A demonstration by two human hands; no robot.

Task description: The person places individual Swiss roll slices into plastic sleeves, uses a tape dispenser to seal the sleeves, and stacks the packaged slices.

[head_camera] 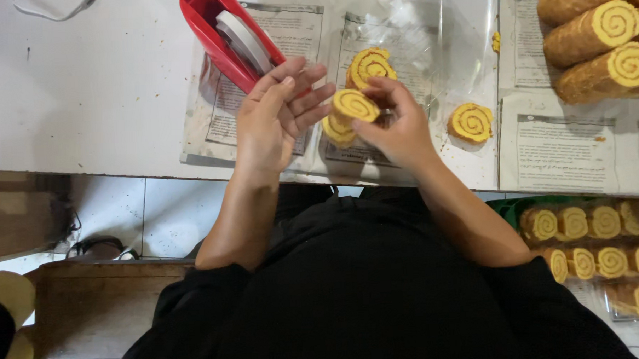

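A: Hands first, quick.
B: Right hand [396, 131] pinches a spiral cake slice [354, 105] between thumb and fingers, just above the table edge. Left hand [275, 117] is spread wide, palm toward the slice, fingertips nearly at it, holding nothing.
A: Under the slice?
B: Another slice [337, 131] sits just below it, partly hidden. A third slice [369, 64] stands behind the right hand's fingers, and a lone slice [471, 121] lies to the right, apart.
A: Packaging, paper?
B: Clear plastic sheet [435, 34] spread over printed paper sheets [559, 150], white with black text blocks, covering the white table [83, 89]. Red tape dispenser [229, 37] with a grey roll, just beyond the left hand.
A: Room, edges?
B: Bare table to the left. Front edge runs right under both wrists.
A: Surroundings?
B: Whole cake rolls [601, 39] stacked top right. Wrapped slices in rows inside a green crate [591, 241] below the table, right. Wooden bench [97, 307] lower left.
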